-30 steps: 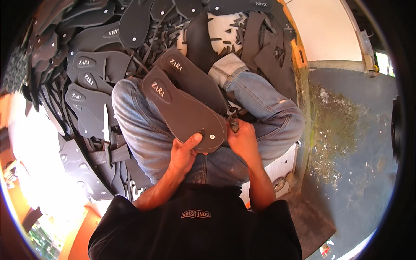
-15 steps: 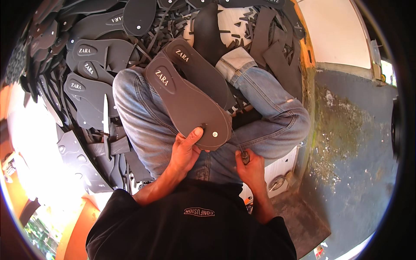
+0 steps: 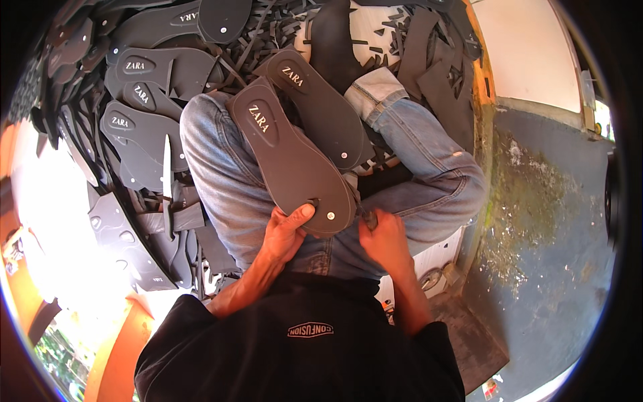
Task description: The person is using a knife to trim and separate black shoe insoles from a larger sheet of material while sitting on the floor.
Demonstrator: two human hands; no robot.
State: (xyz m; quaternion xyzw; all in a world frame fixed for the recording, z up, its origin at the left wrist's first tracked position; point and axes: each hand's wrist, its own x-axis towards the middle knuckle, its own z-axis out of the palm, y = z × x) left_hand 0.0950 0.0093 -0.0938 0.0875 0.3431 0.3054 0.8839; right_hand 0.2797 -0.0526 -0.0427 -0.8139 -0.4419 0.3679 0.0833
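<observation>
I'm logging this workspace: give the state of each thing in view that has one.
Left hand: closed on the near flip-flop sole
Near flip-flop sole: held by its wide end
Right hand: closed around a dark tool handle
Far flip-flop sole: not held
Knife: unheld, blade bare
Jeans cuff: rolled up

Over the lap [image 3: 311, 258], a sole [image 3: 301, 171] is held at its near end by the left hand [image 3: 287, 231]; just right of that end, a tool [image 3: 369, 218] is gripped in the right hand [image 3: 386, 240]. A second sole [image 3: 323, 110] is set beyond the held one, to its right. Left of the left knee [image 3: 209, 127], a knife [image 3: 167, 161] is laid across stacked soles [image 3: 139, 144]. Farther off, scraps [image 3: 268, 43] are strewn around a foot [image 3: 331, 50].
</observation>
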